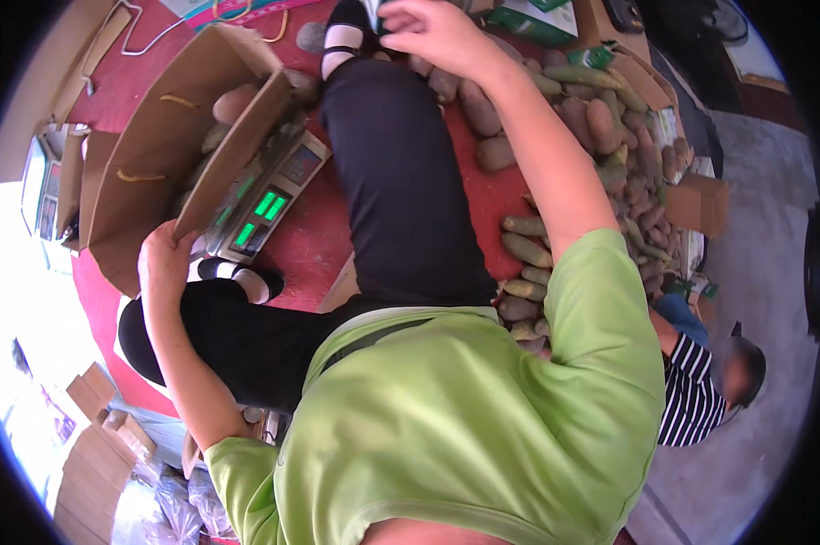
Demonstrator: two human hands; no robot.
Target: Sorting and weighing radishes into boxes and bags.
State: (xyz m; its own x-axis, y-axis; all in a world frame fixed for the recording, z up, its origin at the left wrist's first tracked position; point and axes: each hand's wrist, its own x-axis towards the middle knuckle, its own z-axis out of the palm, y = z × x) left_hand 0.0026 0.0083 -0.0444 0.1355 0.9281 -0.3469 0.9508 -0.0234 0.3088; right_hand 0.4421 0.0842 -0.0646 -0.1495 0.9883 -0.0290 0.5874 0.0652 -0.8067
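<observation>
My left hand (163, 265) is closed on the near lower corner of a tall brown cardboard box (138, 195), thumb and fingers pinching its edge. The box leans open and has a few reddish-brown root vegetables (235, 104) inside. It sits on a digital scale (260, 218) with lit green digits. My right hand (421, 29) reaches far forward beside my shoe (348, 25), its fingers apart and bent, with nothing seen in them. To the right of my leg lies a large heap of root vegetables (601, 127), some reddish-brown and others long and green.
A red mat (315, 241) covers the floor. Cardboard cartons (696, 202) and green-white packages (533, 20) stand around the heap. A second scale (42, 186) is at the far left. Clear plastic bags (178, 504) lie at lower left. Another person in a striped shirt (689, 395) is at right.
</observation>
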